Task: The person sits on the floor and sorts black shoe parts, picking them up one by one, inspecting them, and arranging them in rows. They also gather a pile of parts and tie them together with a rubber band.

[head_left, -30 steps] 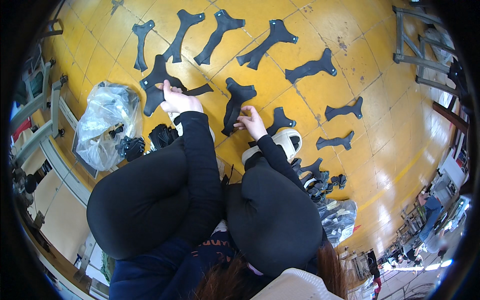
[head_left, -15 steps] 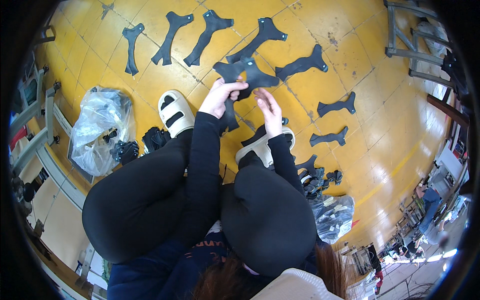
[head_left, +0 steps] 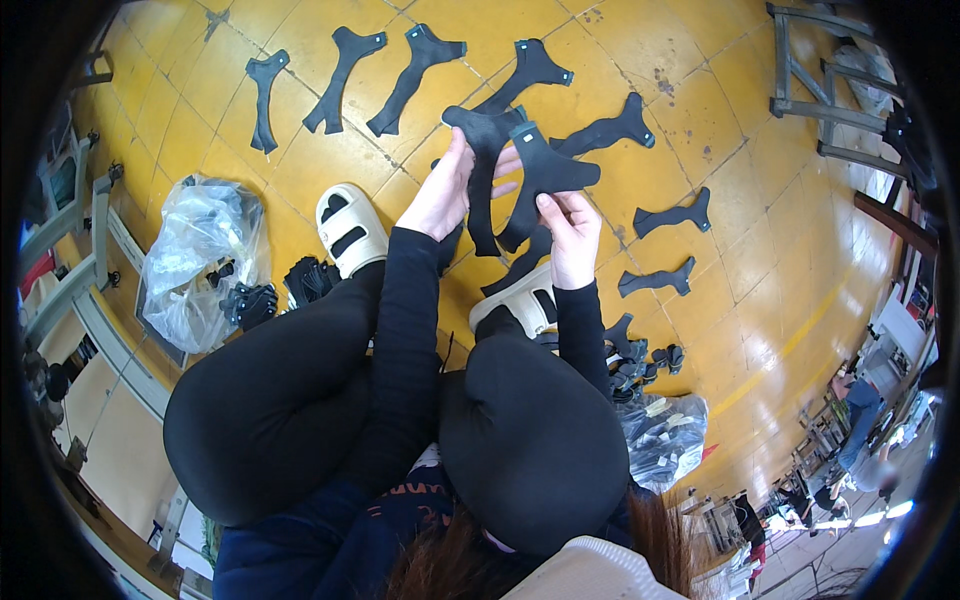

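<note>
Two black Y-shaped fabric pieces are up in front of me, side by side. My left hand (head_left: 442, 195) has the left fabric piece (head_left: 484, 165) between its thumb and the fingers behind, and its narrow tail hangs down. My right hand (head_left: 572, 238) pinches the right fabric piece (head_left: 556, 172) near the fork, thumb on top. That piece carries a small pale tag on its upper end and partly covers my left fingertips. Beneath them, partly hidden, another dark piece (head_left: 522, 268) lies by my right sandal (head_left: 520, 305).
More black Y-shaped pieces lie in an arc on the yellow tiled floor, from a narrow one (head_left: 263, 100) to a small one (head_left: 658, 277). A clear plastic bag (head_left: 200, 250) sits at left, another bag (head_left: 665, 435) at right beside a dark heap (head_left: 630, 368). Metal frames (head_left: 830, 110) stand farther out.
The pieces held close together have been drawn apart. My right hand has moved right and now grips one; the other stays in my left hand.
</note>
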The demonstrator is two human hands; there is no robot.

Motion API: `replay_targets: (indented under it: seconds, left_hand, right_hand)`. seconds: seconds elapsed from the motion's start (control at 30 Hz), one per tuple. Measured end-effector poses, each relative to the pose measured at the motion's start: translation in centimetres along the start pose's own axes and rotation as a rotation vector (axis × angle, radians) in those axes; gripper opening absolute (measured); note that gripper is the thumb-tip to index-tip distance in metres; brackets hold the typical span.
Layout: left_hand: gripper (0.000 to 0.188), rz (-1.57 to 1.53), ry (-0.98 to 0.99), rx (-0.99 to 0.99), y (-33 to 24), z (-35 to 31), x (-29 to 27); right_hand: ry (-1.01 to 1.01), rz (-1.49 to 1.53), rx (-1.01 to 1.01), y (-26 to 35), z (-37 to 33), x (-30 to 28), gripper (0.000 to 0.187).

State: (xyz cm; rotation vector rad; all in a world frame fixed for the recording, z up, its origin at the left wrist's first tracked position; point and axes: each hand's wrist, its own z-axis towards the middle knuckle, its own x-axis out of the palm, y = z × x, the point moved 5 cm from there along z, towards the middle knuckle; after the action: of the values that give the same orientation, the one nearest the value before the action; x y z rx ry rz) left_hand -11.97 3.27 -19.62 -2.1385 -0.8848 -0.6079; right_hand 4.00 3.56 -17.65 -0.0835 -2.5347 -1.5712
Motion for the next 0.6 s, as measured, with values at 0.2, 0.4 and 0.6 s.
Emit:
replay_targets:
  seconds: [0.2,0.4,0.6]
  left_hand:
    - [0.055,0.022,0.136,-0.037,0.5,-1.1,1.4]
    - [0.042,0.166,0.307,-0.073,-0.1,-1.6,3.6]
    - [0.041,0.225,0.259,-0.101,-0.4,-1.8,3.5]
  right_hand:
    - [0.006,-0.078,-0.005,2.4,-0.4,0.8,0.013]
    - [-0.046,-0.086,-0.004,5.1,-0.8,0.8,0.013]
    - [-0.044,-0.044,0.003,5.8,-1.1,1.0,0.013]
